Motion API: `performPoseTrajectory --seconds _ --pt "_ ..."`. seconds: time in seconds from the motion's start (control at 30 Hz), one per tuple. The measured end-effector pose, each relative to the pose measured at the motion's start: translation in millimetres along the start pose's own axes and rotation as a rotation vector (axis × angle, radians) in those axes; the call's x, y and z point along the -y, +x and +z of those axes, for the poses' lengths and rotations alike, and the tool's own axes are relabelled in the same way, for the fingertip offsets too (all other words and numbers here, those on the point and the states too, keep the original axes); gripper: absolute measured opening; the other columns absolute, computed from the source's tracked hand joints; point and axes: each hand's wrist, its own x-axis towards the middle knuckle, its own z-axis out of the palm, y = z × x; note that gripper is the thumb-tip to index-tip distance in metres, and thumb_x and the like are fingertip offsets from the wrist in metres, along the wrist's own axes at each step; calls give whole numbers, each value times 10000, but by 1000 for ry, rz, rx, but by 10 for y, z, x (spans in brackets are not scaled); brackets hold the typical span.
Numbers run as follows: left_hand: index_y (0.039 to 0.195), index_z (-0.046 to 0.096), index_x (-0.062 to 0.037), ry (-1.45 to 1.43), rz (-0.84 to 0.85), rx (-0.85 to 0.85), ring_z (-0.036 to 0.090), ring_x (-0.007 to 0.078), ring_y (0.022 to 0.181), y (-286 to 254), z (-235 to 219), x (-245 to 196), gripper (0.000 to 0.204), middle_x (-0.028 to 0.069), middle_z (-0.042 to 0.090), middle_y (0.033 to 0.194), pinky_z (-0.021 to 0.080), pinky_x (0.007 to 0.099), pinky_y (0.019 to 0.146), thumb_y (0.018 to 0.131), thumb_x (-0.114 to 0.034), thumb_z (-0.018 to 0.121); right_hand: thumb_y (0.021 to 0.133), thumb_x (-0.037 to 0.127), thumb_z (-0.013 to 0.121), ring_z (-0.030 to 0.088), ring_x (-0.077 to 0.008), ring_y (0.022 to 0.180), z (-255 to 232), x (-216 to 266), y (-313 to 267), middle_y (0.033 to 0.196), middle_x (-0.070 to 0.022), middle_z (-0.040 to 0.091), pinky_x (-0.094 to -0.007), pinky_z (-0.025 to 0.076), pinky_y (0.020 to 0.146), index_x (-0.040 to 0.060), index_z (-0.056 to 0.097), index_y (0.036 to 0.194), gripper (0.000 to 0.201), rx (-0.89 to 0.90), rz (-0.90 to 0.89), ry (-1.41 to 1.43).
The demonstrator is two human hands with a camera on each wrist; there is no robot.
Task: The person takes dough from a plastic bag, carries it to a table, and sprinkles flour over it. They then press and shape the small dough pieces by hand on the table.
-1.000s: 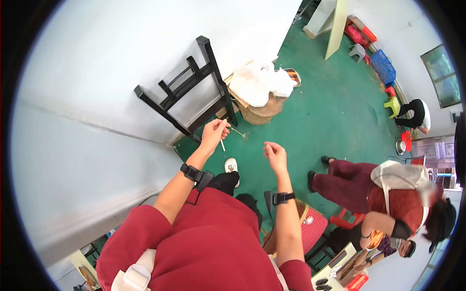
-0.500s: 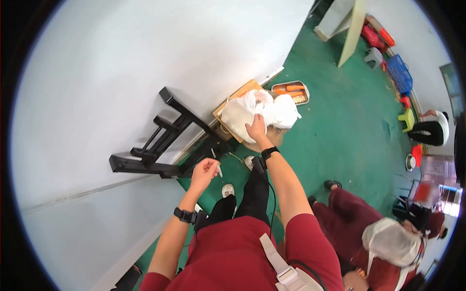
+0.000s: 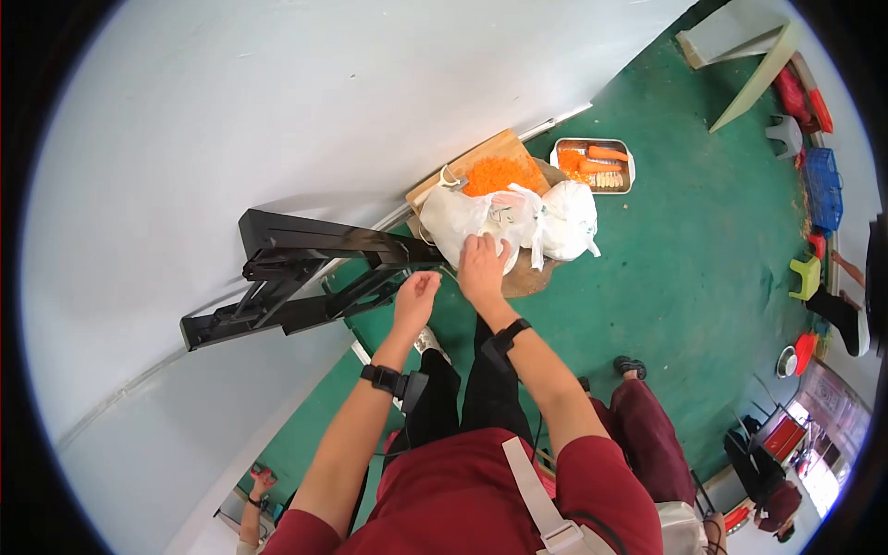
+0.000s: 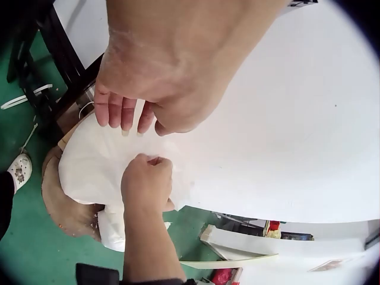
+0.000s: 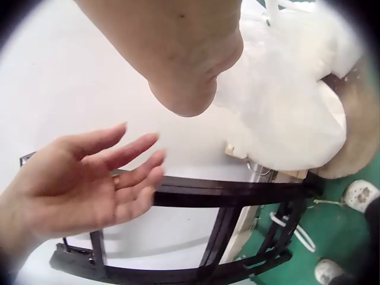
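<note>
My right hand (image 3: 484, 268) grips a white plastic bag (image 3: 449, 217) at its near side; in the left wrist view its fingers curl in thin plastic. My left hand (image 3: 416, 301) hovers just left of the bag, holding nothing. In the right wrist view the left hand (image 5: 89, 184) shows its palm, fingers spread and slightly bent. Beneath the bag is a wooden cutting board (image 3: 509, 146) with a heap of shredded carrot (image 3: 498, 176), set on a wooden stump (image 3: 527, 280). A second filled white bag (image 3: 569, 219) sits to the right.
A metal tray (image 3: 633, 171) with carrots stands on the green floor beyond the stump. Black folded furniture (image 3: 314, 238) leans at the wall on the left. A thin white strip (image 4: 27, 97) lies on the floor. Another person's legs (image 3: 647, 425) are to my right.
My right hand has moved to the bag and grips it. The left hand has let go of the thin white strip. The shredded carrot has come into view beside the bag.
</note>
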Motion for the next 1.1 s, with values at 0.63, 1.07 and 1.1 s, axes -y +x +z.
performPoseTrajectory --seconds 0.63,1.07,1.1 --pt "1028 633 -38 11 -10 -211 594 93 814 580 -102 71 187 17 663 932 488 260 696 976 -218 622 850 2 510 664 -409 794 768 -224 153 929 -246 673 -452 531 788 -4 618 1118 290 397 501 814" --pt "960 589 -24 -160 127 -351 555 59 774 620 -265 29 156 -5 626 850 446 223 705 978 -178 611 903 425 585 594 -326 1079 1195 -479 516 1119 -132 663 -519 406 968 88 703 1029 378 585 -95 -245" --pt "957 587 -25 -150 133 -331 545 53 769 598 -280 32 154 -10 619 847 438 220 694 980 -176 610 882 500 594 564 -308 1145 1217 -447 529 1230 -105 624 -590 385 985 107 661 1159 486 712 -111 -339"
